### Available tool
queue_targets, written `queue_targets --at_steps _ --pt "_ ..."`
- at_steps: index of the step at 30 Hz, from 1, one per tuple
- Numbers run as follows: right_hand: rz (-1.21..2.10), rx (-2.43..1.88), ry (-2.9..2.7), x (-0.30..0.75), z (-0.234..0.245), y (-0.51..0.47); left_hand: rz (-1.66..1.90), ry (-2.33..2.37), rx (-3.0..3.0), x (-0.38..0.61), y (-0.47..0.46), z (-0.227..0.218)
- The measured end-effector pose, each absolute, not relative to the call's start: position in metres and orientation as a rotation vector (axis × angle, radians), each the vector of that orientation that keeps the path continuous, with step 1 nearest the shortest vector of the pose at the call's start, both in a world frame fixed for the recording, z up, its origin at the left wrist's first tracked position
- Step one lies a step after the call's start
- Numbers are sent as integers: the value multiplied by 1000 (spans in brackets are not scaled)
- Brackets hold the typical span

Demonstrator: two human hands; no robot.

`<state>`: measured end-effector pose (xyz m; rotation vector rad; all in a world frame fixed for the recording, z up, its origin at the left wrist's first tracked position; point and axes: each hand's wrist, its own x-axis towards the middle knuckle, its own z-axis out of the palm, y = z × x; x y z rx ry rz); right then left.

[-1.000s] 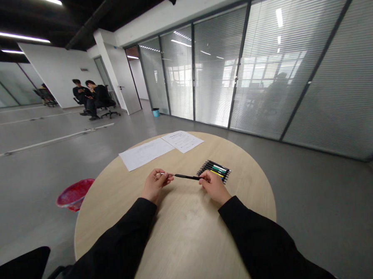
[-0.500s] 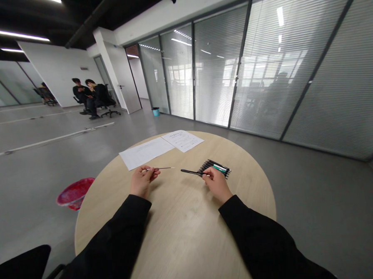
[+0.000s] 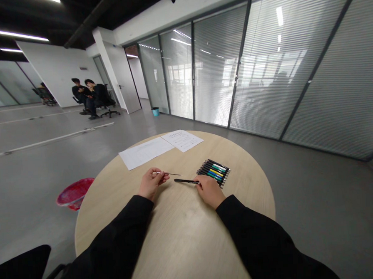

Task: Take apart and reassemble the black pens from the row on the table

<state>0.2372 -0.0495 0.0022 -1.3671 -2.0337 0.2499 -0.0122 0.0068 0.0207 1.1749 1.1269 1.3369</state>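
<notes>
My left hand (image 3: 151, 184) pinches a thin pen refill (image 3: 171, 173) that points right, just above the round wooden table (image 3: 179, 240). My right hand (image 3: 208, 190) is closed on a black pen barrel (image 3: 185, 180), its open end aimed left toward the refill tip. The two parts are a short gap apart. Just right of my right hand lies a row of several pens (image 3: 214, 171) side by side, black with white, green, yellow and blue ones among them.
Two white paper sheets (image 3: 145, 152) (image 3: 182, 140) lie at the table's far side. A red basin (image 3: 73, 193) sits on the floor to the left. Two people sit on office chairs (image 3: 92, 98) far back. Glass partitions (image 3: 264, 69) run along the right.
The refill was pulled out of the barrel and my hands moved apart. Since then both hands have come closer together again and lower toward the table.
</notes>
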Motion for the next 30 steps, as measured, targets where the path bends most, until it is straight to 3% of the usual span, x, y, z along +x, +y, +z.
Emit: queue_targets --at_steps 11,30 --pt "109 -1422 -2220 234 0 -54 1224 1082 1211 -8 2 20" --pt "223 -1324 -2057 227 11 -58 1096 992 1257 6 -9 17"
